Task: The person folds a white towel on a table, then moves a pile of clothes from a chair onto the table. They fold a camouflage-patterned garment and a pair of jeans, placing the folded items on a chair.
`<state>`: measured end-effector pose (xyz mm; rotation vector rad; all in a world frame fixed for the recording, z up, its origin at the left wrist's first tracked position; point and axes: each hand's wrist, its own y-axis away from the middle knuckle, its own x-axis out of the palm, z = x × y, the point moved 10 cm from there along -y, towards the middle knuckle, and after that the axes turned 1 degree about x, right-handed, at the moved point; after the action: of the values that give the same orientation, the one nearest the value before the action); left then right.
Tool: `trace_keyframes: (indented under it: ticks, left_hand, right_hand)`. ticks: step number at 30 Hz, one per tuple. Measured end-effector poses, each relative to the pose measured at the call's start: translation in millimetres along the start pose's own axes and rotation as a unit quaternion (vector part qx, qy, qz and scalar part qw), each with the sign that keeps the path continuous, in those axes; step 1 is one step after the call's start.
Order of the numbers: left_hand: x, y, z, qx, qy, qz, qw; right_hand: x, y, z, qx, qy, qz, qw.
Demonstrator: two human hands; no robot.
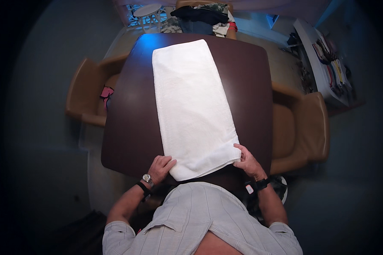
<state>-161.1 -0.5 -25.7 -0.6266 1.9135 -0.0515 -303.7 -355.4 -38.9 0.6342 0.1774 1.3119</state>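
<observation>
A white towel (193, 98), folded into a long strip, lies lengthwise on a dark brown table (249, 79). Its near end reaches the table's front edge. My right hand (249, 162) pinches the towel's near right corner between thumb and fingers, and the layers there are slightly raised and creased. At the near left corner, my left hand (160, 167) has its fingertips on the towel's edge; whether the thumb is under the cloth is hidden. A wristwatch (146, 178) and a black band are on the left wrist.
Tan armchairs stand left (83, 92) and right (301, 127) of the table. Clothes (201, 19) are heaped on a chair beyond the far edge. A white shelf unit (316, 60) with various items stands far right; a small round white table (147, 10) is far left.
</observation>
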Motion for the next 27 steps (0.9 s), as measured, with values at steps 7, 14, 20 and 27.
trace_keyframes:
  ticks: [7,14,20,27]
  left_hand:
    - [-1,-28,18,-0.063,0.027,0.025,0.997]
    - [-29,-40,58,-0.160,0.188,0.042,0.968]
    - [-61,-76,109,-0.189,0.283,0.071,0.938]
    - [-23,-106,227,-0.445,0.395,-0.049,0.802]
  right_hand:
    - [-17,-5,47,-0.137,0.404,-0.122,0.896]
    - [-7,-14,77,-0.153,0.460,-0.107,0.868]
    - [-13,-65,151,-0.102,0.396,-0.037,0.912]
    - [-34,-224,180,-0.036,0.092,-0.079,0.992]
